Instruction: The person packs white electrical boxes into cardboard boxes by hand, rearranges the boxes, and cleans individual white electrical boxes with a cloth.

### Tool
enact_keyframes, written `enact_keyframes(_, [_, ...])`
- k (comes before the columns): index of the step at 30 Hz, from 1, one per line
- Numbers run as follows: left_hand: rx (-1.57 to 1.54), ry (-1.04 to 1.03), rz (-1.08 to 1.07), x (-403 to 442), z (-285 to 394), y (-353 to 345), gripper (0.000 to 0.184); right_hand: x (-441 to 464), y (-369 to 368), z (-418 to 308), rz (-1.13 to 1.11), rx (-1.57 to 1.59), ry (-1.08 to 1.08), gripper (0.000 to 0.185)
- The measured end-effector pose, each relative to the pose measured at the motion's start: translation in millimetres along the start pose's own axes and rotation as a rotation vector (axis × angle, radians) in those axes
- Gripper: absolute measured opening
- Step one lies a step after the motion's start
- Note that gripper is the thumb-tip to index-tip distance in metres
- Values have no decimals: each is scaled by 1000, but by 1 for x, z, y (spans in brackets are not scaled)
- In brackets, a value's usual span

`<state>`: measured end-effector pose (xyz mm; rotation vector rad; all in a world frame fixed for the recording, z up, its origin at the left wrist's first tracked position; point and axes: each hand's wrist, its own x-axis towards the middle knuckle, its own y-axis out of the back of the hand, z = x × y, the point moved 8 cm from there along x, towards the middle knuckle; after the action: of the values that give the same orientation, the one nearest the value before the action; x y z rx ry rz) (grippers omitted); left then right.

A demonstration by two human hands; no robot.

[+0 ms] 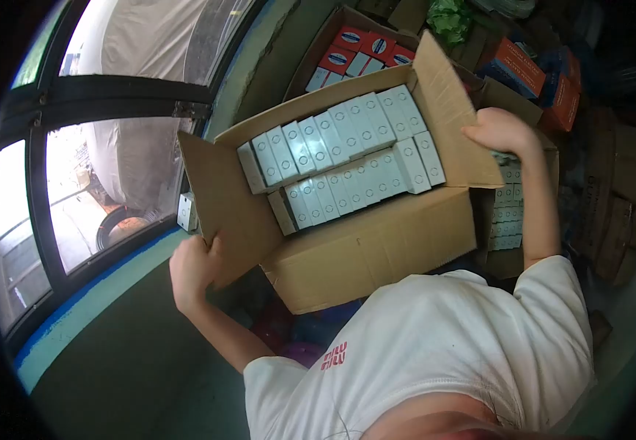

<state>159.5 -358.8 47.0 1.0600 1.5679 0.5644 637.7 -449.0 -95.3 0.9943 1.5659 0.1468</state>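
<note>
An open cardboard box (376, 246) is in front of my body, its flaps spread outward. Inside stand two rows of small white boxes (340, 132), each with a round mark on its end. At the lower left, my left hand (192, 270) is closed on the edge of the left flap (222, 198), with the thumb against the cardboard. My right hand (501, 133) grips the outer edge of the right flap (453, 117); some of its fingers are hidden behind it.
A barred window (127, 95) and its ledge run along the left, with one small white box (186, 211) on the ledge. Behind is a carton of red-and-white boxes (351, 40). Orange-and-blue boxes (516, 66) lie at the upper right, and another carton holds white boxes (507, 213).
</note>
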Motion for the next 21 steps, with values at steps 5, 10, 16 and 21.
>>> enact_keyframes(5, [23,-206,34,48,23,61,49,-31,42,34,89,85,-54,44])
enact_keyframes(10, [-5,-536,57,113,23,100,47,-59,24,17,176,201,-217,42])
enact_keyframes(16, [-46,-529,-96,218,29,111,54,-31,-1,25,279,311,-198,40])
enact_keyframes(21, [162,-501,233,303,79,43,48,31,-74,45,303,517,-247,48])
